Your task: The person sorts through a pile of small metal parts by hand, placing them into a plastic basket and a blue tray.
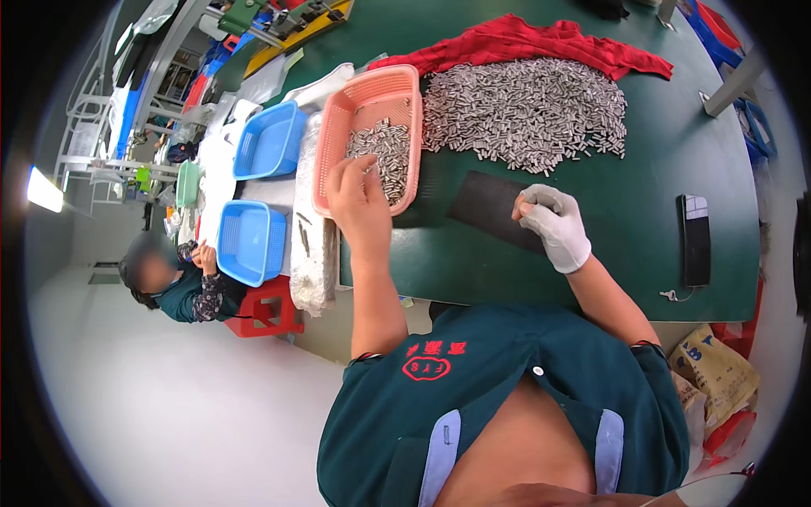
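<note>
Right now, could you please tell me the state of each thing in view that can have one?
Pink basket: upright, partly filled with metal cylinders
Left hand: bare, bent over the basket; grip unclear
Right hand: partly gloved, fingers curled; grip unclear
Cylinder heap: loose, spread out
Red cloth: crumpled
Dark mat: flat
Farther blue basket: upright
Nearer blue basket: upright
Black oblong object: lying flat
</note>
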`<state>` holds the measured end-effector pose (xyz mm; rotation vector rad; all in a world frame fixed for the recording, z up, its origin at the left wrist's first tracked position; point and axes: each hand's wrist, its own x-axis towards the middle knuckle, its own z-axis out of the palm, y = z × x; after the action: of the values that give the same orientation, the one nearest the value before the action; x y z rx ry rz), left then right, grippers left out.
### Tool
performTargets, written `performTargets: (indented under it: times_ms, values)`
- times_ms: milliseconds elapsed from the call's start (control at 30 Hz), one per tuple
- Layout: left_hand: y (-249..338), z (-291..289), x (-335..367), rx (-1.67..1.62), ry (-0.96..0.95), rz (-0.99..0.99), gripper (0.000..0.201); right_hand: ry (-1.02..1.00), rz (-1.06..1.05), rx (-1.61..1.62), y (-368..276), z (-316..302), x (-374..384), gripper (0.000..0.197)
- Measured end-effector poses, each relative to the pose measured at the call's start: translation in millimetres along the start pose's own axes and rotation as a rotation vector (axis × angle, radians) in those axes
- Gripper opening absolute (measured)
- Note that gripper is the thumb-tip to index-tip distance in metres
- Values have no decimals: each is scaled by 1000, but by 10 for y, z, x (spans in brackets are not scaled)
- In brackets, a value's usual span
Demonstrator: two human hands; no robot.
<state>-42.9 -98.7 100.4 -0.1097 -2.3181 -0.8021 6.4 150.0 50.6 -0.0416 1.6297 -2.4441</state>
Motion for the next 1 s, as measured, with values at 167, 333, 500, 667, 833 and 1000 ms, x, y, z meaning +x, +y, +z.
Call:
performTargets:
  times_ms: [167, 333, 500, 667, 833, 1000]
  values:
    - [207, 582, -167, -304, -333, 156, 12, -27, -6, 103, 68, -37, -2, 12]
    - [-65, 1046, -172, -183, -517, 269, 13, -81, 91, 49, 44, 46, -30, 14]
    - [-118, 1212, -115, -114, -560, 320, 14, -110, 141, 89, 1, -7, -29, 10]
    - [-131, 1290, -79, -106, -554, 333, 11, -91, 160, 89, -30, 3, -31, 11]
    - [-112, 1228, -118, -207, -568, 247, 7, -107, 141, 90, -6, -20, -18, 12]
    - [6, 1032, -216, -617, -718, -222, 5, -79, 148, 114, -6, -24, -11, 13]
